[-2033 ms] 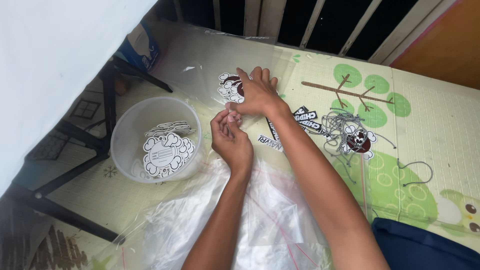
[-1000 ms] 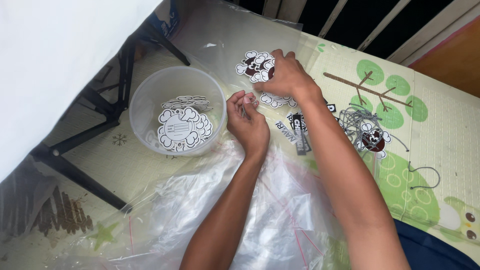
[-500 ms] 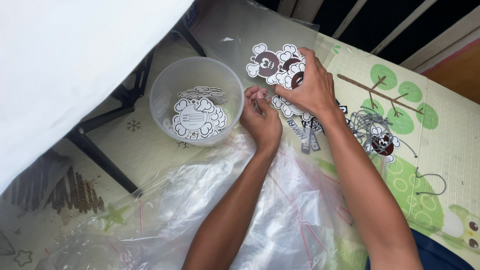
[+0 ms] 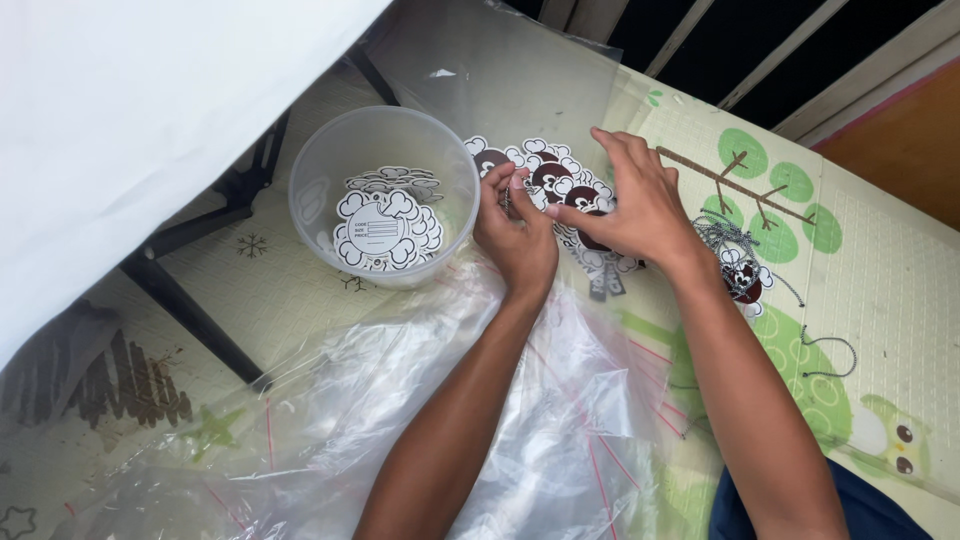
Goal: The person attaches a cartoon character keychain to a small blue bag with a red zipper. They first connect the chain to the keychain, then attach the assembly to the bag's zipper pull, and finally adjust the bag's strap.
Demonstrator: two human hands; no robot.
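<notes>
My left hand (image 4: 517, 232) is closed, pinching a small thin thing at its fingertips, too small to name, beside a spread of white and brown cloud-shaped cards (image 4: 553, 178) on the mat. My right hand (image 4: 628, 208) lies flat on those cards, fingers spread, index finger pointing left. A clear round plastic tub (image 4: 330, 180) just left of my left hand holds several more cards (image 4: 385, 228), printed side down.
A heap of clear plastic bags (image 4: 420, 430) lies under my forearms. A tangle of thin ball chains with one card (image 4: 738, 262) sits right of my right hand, and a loose chain (image 4: 835, 355) further right. A black stand leg (image 4: 185, 310) crosses the patterned mat at left.
The view has shifted so the tub and cards sit lower and nearer. My right hand has gone from gripping the cards to lying flat over them; my left hand stays pinched beside it.
</notes>
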